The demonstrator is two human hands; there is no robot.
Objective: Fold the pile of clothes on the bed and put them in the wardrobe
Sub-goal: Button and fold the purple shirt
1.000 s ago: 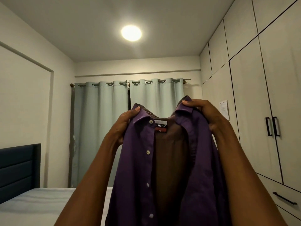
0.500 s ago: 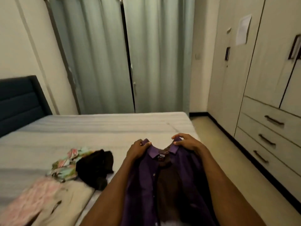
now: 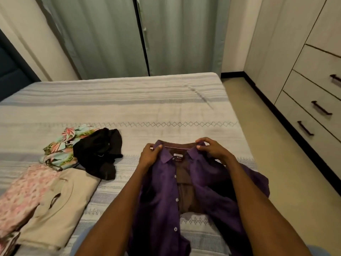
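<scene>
So the purple button-up shirt is lying on the bed front side up, unbuttoned and spread open, brown lining showing down the middle with a label at the neck. Collar points toward the far side of the bed, and each collar tip is pinched by a hand. Off to the left there's the rest of the clothes: a crumpled black garment partly on top of a floral tropical-print piece, then a flat beige garment and a pink floral one beside it. The wardrobe drawers along the right wall are closed.
</scene>
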